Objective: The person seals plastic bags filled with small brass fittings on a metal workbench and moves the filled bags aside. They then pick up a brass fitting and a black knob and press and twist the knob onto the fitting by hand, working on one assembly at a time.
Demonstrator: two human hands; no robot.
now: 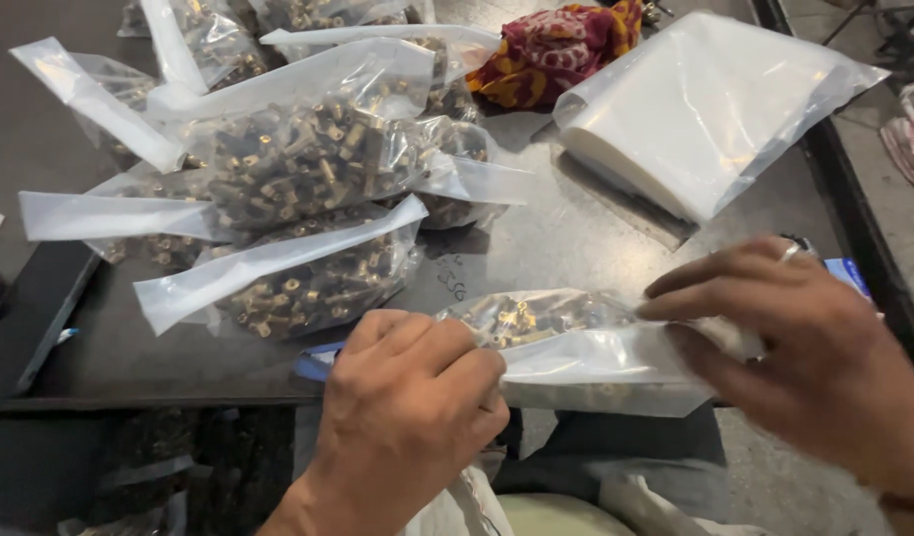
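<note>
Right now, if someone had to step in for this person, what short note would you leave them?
Left hand: closed on the left end of a small clear bag of brass-coloured metal parts, held over the near table edge.
Right hand: fingers pinching the same bag's right end.
On the dark table: a pile of filled bags at the left, a pack of empty clear bags at the far right, a red patterned cloth behind.
Done: many bags filled.
Left: whether the held bag's mouth is closed cannot be told.

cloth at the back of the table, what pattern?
Cloth: dark red with yellow floral-looking print, crumpled. Head view.
</note>
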